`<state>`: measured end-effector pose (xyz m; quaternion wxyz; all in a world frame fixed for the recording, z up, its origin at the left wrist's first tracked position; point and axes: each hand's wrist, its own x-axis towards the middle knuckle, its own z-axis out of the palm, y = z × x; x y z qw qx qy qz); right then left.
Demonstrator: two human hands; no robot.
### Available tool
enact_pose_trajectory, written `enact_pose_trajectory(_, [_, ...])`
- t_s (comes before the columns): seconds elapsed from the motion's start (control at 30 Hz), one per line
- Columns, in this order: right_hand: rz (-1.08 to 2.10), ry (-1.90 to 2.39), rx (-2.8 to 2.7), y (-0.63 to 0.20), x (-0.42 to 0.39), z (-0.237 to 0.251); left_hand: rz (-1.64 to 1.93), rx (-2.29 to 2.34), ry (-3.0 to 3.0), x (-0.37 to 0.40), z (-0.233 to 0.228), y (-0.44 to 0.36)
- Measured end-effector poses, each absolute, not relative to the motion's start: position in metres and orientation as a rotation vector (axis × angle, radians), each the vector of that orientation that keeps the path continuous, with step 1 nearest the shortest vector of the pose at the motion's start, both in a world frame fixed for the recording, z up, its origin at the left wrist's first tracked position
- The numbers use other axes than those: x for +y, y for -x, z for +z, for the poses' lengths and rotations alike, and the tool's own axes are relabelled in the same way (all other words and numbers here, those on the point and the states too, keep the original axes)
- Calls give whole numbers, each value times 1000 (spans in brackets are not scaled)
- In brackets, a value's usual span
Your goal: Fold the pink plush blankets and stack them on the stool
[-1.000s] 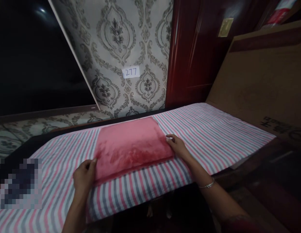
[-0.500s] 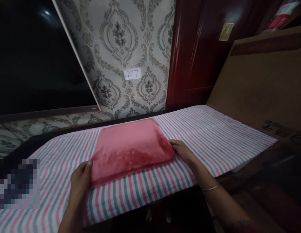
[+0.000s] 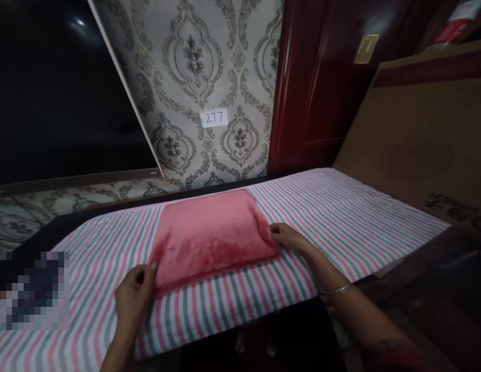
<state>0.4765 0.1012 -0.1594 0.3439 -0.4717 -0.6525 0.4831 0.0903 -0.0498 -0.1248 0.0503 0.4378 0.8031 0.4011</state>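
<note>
A folded pink fleece cloth (image 3: 211, 235) lies flat on a table covered with a pink, grey and white striped sheet (image 3: 341, 217). My left hand (image 3: 134, 294) pinches the cloth's near left corner between thumb and fingers. My right hand (image 3: 287, 237) grips the cloth's right edge near its front corner, which is slightly bunched. A thin bracelet sits on my right wrist.
Patterned wallpaper with a small "277" label (image 3: 214, 118) rises behind the table. A dark red wooden door (image 3: 314, 88) stands at the back right, and a large brown cardboard sheet (image 3: 419, 129) leans at the right. A blurred patch (image 3: 34, 289) covers the near left.
Both hands kept their hold on the cloth's corners. The left corner shifted slightly toward me and then back, and the right edge has bunched a little.
</note>
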Motion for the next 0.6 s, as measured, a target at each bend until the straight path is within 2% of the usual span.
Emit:
enact_pose_trajectory(0.13, [1225, 1172, -1707, -477, 99, -152, 1334, 2321, -1343, -49, -128, -91])
enact_pose_trajectory(0.33, [1078, 1039, -1448, -482, 95, -153, 1573, 2129, -1133, -55, -134, -94])
enact_pose_trajectory(0.43, [1044, 1069, -1373, -483, 91, -165, 1501, 2161, -1127, -57, -137, -91])
enact_pose_trajectory(0.6, [1222, 1096, -1405, -480, 87, -170, 1345, 2066, -1195, -49, -133, -84])
